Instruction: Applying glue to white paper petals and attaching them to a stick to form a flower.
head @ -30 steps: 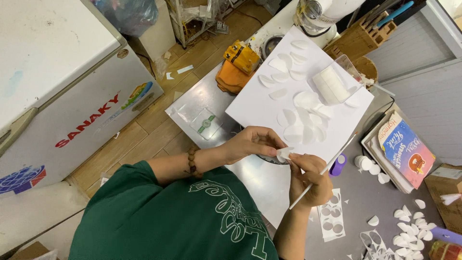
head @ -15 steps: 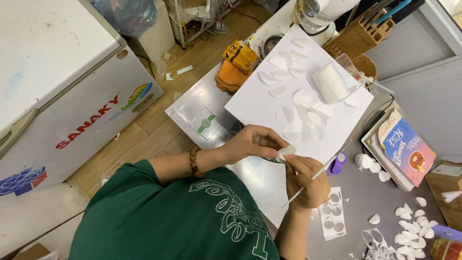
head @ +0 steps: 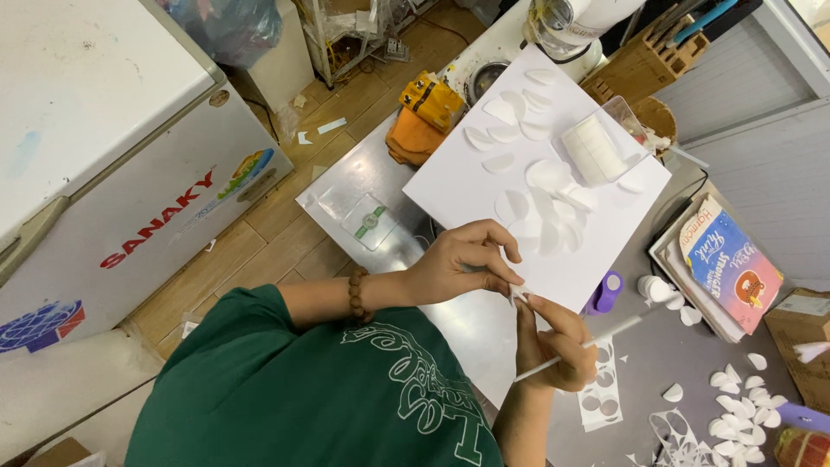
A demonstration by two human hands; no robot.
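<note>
on steel table (head: 467, 324), white sheet (head: 467, 186); wooden floor (head: 277, 233) beside.

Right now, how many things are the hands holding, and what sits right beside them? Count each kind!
Paper petal, pinched by the left hand: 1
White stick, in the right hand: 1
Purple punch, beside the hands: 1
Big white sheet, under the loose petals: 1
Total: 4

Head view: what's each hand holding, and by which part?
Both hands pinch a small white paper piece at its edges with their fingertips. The right hand also grips a thin white stick near its lower end. The left hand holds nothing else.
</note>
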